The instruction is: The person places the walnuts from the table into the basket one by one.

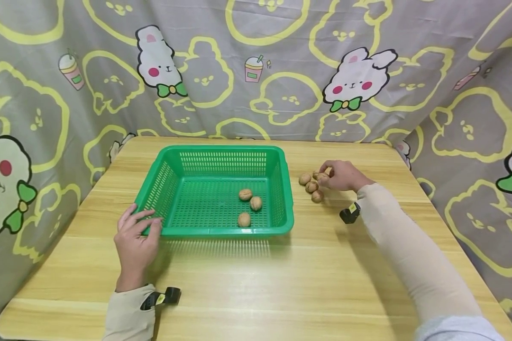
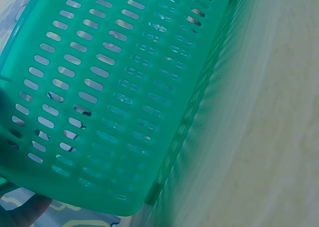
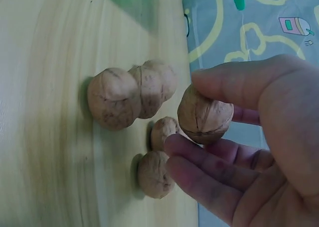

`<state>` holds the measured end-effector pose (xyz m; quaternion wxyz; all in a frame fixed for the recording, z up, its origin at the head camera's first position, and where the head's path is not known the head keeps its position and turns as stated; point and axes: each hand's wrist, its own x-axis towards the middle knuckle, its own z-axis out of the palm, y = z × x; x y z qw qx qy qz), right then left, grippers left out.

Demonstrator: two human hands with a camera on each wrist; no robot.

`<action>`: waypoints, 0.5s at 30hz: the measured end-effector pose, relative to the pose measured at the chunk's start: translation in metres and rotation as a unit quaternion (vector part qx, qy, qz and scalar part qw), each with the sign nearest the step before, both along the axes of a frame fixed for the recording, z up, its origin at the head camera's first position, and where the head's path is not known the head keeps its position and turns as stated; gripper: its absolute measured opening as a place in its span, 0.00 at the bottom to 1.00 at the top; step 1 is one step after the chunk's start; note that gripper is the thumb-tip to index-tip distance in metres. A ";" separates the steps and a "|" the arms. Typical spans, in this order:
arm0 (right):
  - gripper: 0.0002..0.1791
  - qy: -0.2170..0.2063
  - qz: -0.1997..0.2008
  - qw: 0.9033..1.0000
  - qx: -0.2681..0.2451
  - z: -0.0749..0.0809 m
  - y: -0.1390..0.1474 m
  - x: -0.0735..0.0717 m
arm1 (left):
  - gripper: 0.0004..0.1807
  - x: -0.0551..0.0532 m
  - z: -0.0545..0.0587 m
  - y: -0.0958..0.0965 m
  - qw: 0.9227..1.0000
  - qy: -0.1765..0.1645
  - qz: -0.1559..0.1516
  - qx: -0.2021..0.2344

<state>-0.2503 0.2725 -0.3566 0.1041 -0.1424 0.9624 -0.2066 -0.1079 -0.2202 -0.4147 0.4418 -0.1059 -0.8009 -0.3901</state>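
We judged that the round brown walnut could slip, because its shell was curved — our right hand pinched it, fingers parted by its width, near loose walnuts on the pale wooden table. Our left hand touched the rectangular green plastic basket — whether clenched, we could not tell.

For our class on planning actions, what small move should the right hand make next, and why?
Probably carry the walnut left to the green basket: the right hand already pinches it, three walnuts lie in the basket, and more walnuts sit on the table beside it.
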 end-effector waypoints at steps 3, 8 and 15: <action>0.17 0.015 0.005 1.000 0.000 0.002 -0.002 -0.001 | 0.12 0.000 0.000 0.000 1.000 -0.001 0.000 0.002; 0.16 0.031 0.005 0.999 -0.003 0.007 -0.007 0.000 | 0.12 0.000 0.000 0.001 1.000 -0.005 0.000 0.004; 0.18 0.046 -0.015 0.998 -0.037 0.016 -0.017 0.001 | 0.12 0.000 0.000 0.000 1.000 -0.010 0.000 -0.002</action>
